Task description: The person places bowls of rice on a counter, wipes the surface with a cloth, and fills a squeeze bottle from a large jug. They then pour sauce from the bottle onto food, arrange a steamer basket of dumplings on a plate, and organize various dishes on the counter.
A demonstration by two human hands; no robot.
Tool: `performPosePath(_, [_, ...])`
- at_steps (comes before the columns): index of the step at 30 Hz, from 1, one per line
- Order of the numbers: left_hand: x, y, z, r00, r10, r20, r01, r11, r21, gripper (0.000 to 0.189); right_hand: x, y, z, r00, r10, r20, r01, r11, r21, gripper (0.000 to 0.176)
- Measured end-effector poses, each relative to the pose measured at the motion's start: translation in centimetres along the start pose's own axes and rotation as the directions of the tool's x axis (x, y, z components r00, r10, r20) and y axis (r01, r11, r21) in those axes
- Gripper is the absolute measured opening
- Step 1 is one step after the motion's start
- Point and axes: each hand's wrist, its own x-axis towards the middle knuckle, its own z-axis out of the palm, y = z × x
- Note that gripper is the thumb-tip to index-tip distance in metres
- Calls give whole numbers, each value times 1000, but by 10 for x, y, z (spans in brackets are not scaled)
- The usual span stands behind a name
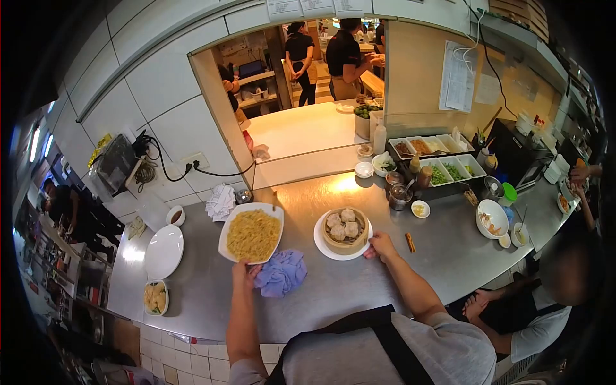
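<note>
My left hand (244,275) grips the near edge of a white square plate (278,221) heaped with what looks like yellow fried rice (253,235). Right beside that hand lies a crumpled purple cloth (282,274). My right hand (381,247) has its fingers closed on the right rim of a round white plate (321,243). On this plate stands an open bamboo steamer (363,240) with several pale dumplings (347,228) inside.
An empty oval plate (164,251), a sauce cup (175,215) and a small bowl of food (156,298) are at left. Topping trays (443,176), bottles and a white bowl (493,219) stand at right. Ahead is a pass-through shelf (308,133); a person (536,321) is close on my right.
</note>
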Motion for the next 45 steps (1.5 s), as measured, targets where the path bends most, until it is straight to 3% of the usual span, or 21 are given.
performPosePath(5, [28,-14,69,989,-50,140,43,998,51,37,14,-30,15,995,3,-100,0,1000,24,22])
performPosePath(8, [28,-37,98,964,97,247,-93,995,-27,36,46,-27,18,991,-15,-131,27,996,88,17])
performPosePath(9, [29,-39,101,941,89,326,-82,996,-38,45,51,-30,21,989,-23,-143,39,993,112,16])
performPosePath(12, [16,-50,102,970,194,146,-220,957,188,56,63,-38,28,984,-12,-178,43,985,168,14])
performPosePath(13, [8,-46,97,923,323,207,-383,736,558,58,69,-40,31,981,-8,-193,42,983,176,14])
performPosePath(14, [-3,-42,89,859,405,313,-464,359,810,60,75,-42,33,979,-4,-206,43,982,185,14])
performPosePath(15, [-17,-39,80,793,422,439,-443,-95,891,63,83,-43,36,982,-9,-191,47,980,192,16])
performPosePath(18, [-80,-47,66,836,359,415,-302,-329,894,66,94,-45,37,992,-15,-122,39,979,198,20])
performPosePath(21, [-94,-62,40,741,276,612,-547,-280,789,64,93,-49,30,999,-38,-15,41,983,180,25])
performPosePath(24, [-102,-51,11,707,505,495,-695,366,618,56,78,-43,27,992,-120,32,112,975,194,28])
performPosePath(26, [-82,-32,-34,783,620,51,-575,690,439,54,60,-29,31,991,-129,-33,133,958,254,30])
performPosePath(28, [-48,-7,-104,781,485,-393,-485,868,106,53,44,-10,28,983,-184,-16,184,966,182,26])
performPosePath(29, [-26,8,-149,711,418,-565,-478,877,48,56,35,-1,27,977,-212,-8,211,967,146,25])
performPosePath(31, [-35,46,-189,568,361,-740,-576,817,-44,58,14,17,27,971,-238,-1,237,967,91,24])
performPosePath(33, [-16,79,-258,403,363,-840,-610,791,49,59,5,25,34,963,-271,-4,271,963,-8,24])
performPosePath(35, [-43,111,-246,250,274,-929,-630,775,59,57,1,35,46,950,-312,-6,307,939,-153,27])
performPosePath(38, [-43,136,-294,464,306,-831,-571,821,-17,54,-14,39,80,830,-557,28,495,713,-497,34])
performPosePath(39, [-41,141,-298,416,366,-832,-552,829,89,49,-22,37,97,830,-553,77,519,713,-472,37])
performPosePath(41, [-35,146,-310,454,398,-797,-534,838,114,47,-39,28,135,819,-546,179,565,709,-422,43])
performPosePath(43, [-34,150,-319,483,415,-771,-513,848,135,46,-51,25,172,705,-623,338,707,586,-395,51])
performPosePath(45, [-38,152,-324,503,422,-754,-490,858,153,46,-50,33,210,600,-601,529,796,520,-311,55])
